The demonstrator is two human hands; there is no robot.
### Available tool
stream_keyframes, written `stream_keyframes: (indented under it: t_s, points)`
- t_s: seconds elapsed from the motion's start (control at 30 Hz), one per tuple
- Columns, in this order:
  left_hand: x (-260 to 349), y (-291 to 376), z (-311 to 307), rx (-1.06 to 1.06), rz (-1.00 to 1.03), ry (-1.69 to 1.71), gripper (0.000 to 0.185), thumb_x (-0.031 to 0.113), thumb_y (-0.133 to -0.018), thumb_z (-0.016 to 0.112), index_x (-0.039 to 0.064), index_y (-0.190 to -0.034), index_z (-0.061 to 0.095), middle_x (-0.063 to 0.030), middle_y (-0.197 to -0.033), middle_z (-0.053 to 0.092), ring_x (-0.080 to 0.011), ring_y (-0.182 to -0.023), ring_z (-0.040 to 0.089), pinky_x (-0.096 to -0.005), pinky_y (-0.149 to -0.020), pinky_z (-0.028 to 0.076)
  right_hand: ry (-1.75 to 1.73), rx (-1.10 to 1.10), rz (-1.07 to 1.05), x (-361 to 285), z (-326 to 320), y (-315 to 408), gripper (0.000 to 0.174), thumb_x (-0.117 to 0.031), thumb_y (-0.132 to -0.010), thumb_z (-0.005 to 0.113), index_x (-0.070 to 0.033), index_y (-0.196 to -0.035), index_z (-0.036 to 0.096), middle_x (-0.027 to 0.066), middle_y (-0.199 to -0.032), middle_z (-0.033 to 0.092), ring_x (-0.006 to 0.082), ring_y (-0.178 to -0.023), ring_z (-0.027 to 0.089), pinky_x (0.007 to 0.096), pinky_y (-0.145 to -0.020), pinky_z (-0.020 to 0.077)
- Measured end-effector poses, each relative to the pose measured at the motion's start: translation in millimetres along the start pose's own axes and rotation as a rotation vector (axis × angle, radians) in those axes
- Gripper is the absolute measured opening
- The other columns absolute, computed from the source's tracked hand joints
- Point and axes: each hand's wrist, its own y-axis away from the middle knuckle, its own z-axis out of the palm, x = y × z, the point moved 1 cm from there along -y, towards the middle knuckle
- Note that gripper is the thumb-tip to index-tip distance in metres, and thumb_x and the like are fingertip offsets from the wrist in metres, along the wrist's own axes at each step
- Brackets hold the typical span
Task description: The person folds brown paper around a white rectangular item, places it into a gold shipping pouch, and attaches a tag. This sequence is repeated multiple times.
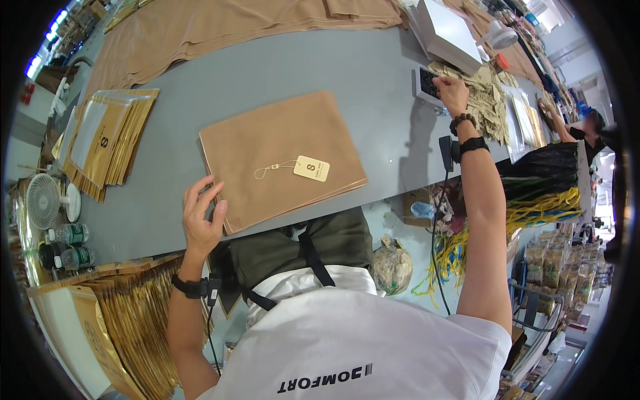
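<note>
A folded stack of tan fabric (275, 135) lies on the grey table in front of me, its near edge close to the table's edge. On top rests a cream paper hang tag (311, 168) with a looped string to its left. My left hand (202, 215) touches the stack's left edge, fingers apart, holding nothing. Over at the right, my right hand (451, 92) has its fingertips in a small white box (421, 90) of small black items. Whether the fingers pinch one of them cannot be made out. Both wrists wear black straps with cabled devices.
Packed gold-and-clear bags (112, 140) lie at the left, near a small white fan (44, 201) and plastic bottles (72, 233). Tan fabric (240, 25) spans the far side. Beside my right hand are loose beige tags (487, 97) and a white carton (450, 37). Another person (590, 130) is at far right.
</note>
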Motion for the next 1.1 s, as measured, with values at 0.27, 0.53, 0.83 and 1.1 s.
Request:
stream_keyframes:
  t_s: [0.27, 0.53, 0.83, 1.1]
  points:
    - [2, 0, -1, -0.019, -0.010, -0.007, 0.032, 0.017, -0.095, 0.070, 0.003, -0.123, 0.075, -0.0151, -0.135, 0.065, -0.0344, -0.119, 0.061, -0.0409, -0.097, 0.052, -0.215, -0.047, 0.101, -5, 0, 4, 0.027, -0.017, -0.094, 0.078, 0.001, -0.115, 0.079, 0.0097, -0.082, 0.078, 0.0154, -0.068, 0.075, 0.0291, -0.066, 0.0601]
    - [6, -3, -3, 0.041, 0.005, 0.000, 0.031, 0.010, -0.090, 0.074, 0.004, -0.120, 0.076, -0.0145, -0.131, 0.067, -0.0344, -0.113, 0.063, -0.0409, -0.095, 0.052, -0.608, -0.368, -0.141, -88, 3, 65, 0.019, -0.003, -0.103, 0.066, 0.005, -0.116, 0.076, 0.0088, -0.093, 0.077, 0.0156, -0.084, 0.076, 0.0282, -0.077, 0.0635]
    - [89, -6, 12, -0.078, -0.328, 0.589, 0.016, 0.001, -0.098, 0.074, -0.001, -0.114, 0.076, -0.0029, -0.105, 0.067, -0.0056, -0.084, 0.059, -0.0202, -0.070, 0.046, -1.019, -1.017, -0.158, -239, 6, 309, 0.010, -0.003, -0.101, 0.071, 0.001, -0.110, 0.074, 0.0036, -0.092, 0.075, 0.0086, -0.084, 0.072, 0.0243, -0.074, 0.0607]
    - [90, -4, 11, -0.074, -0.456, 0.728, 0.007, 0.006, -0.094, 0.077, 0.000, -0.099, 0.077, -0.0004, -0.082, 0.071, -0.0046, -0.068, 0.055, -0.0232, -0.061, 0.046, -1.006, -1.091, -0.061, -266, 25, 342, 0.013, -0.007, -0.100, 0.074, 0.001, -0.110, 0.071, 0.0066, -0.093, 0.077, 0.0108, -0.079, 0.073, 0.0246, -0.070, 0.0615]
